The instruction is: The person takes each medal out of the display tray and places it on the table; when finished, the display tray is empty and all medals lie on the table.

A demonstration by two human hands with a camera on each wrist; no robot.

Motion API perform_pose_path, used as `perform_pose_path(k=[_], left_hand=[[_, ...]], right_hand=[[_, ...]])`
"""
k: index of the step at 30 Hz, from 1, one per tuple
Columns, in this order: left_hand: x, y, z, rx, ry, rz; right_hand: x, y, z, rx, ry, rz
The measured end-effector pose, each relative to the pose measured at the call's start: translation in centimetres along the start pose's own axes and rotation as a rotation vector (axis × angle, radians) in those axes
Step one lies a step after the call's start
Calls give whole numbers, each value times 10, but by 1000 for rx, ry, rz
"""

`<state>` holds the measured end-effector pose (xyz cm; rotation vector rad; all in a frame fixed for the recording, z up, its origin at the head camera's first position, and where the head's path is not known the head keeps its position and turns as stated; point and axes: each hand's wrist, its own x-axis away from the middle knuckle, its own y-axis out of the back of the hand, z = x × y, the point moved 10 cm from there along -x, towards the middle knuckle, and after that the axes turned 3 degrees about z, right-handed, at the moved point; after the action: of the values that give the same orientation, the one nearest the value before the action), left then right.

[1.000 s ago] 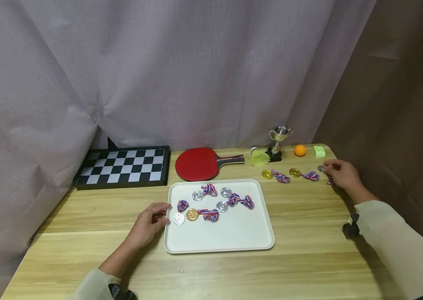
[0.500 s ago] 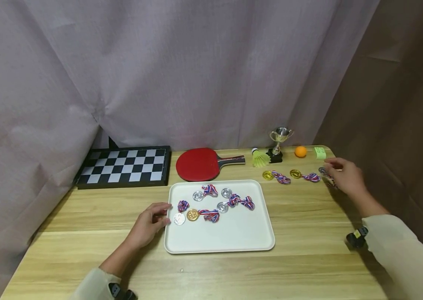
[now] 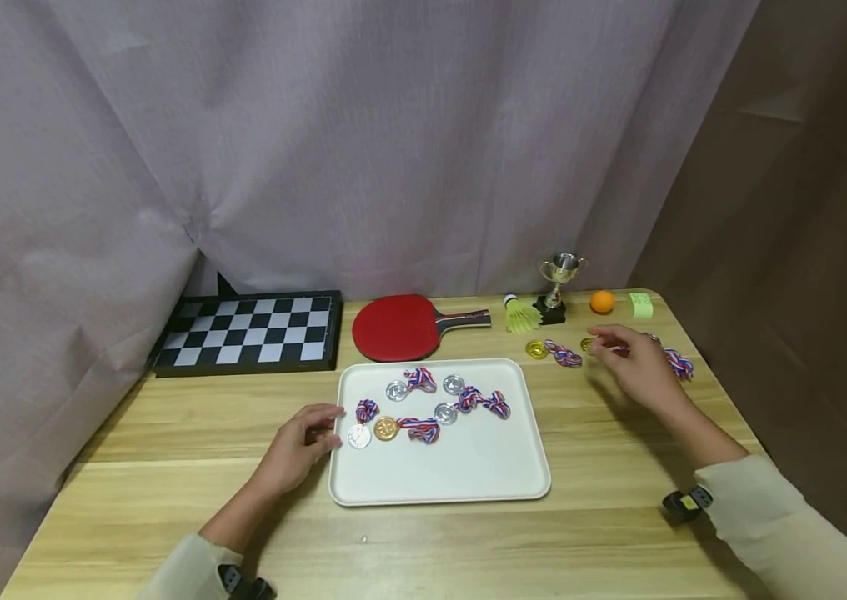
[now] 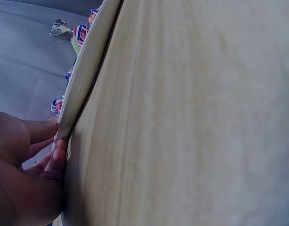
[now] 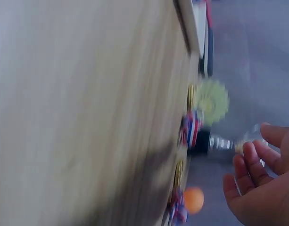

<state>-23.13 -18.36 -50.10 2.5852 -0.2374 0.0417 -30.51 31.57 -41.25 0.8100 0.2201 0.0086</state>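
My left hand (image 3: pixel 294 450) holds the left rim of a white tray (image 3: pixel 483 471), thumb and fingers at its edge. Several medals with red, white and blue ribbons lie on the tray, among them a silver medal (image 3: pixel 359 436) and a gold-coloured medal (image 3: pixel 386 428). Over the table, right of the tray, my right hand (image 3: pixel 641 367) hovers with loosely bent fingers and nothing between them. Just beyond its fingertips a gold medal (image 3: pixel 586 343) partly shows, its ribbon mostly hidden. Another gold medal (image 3: pixel 536 349) lies to its left. A third medal's ribbon (image 3: pixel 680 364) shows right of the hand.
Along the back edge stand or lie a chessboard (image 3: pixel 251 335), a red table tennis bat (image 3: pixel 397 328), a yellow shuttlecock (image 3: pixel 520 317), a small trophy cup (image 3: pixel 560 271), an orange ball (image 3: pixel 602 302) and a light green block (image 3: pixel 641 305). A grey curtain (image 3: pixel 363 150) hangs behind.
My right hand has moved left from the rightmost medal, which stays on the table with its ribbon shifted right, to the neighbouring gold medal. My left hand and the tray have stayed put.
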Motion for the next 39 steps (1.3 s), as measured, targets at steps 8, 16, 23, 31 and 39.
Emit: perform_pose_path(k=[8, 16, 23, 31, 39], left_hand=[[-1, 0, 1, 4, 0, 4], [0, 1, -6, 29, -52, 3], [0, 0, -3, 23, -41, 5], [0, -1, -2, 21, -31, 3], [0, 0, 0, 17, -11, -2]], right_hand=[[-1, -57, 44, -84, 51, 115], [-12, -112, 71, -148, 79, 226], [-24, -150, 84, -199, 86, 331], [-29, -182, 90, -114, 64, 438], [-29, -191, 97, -8, 71, 477]])
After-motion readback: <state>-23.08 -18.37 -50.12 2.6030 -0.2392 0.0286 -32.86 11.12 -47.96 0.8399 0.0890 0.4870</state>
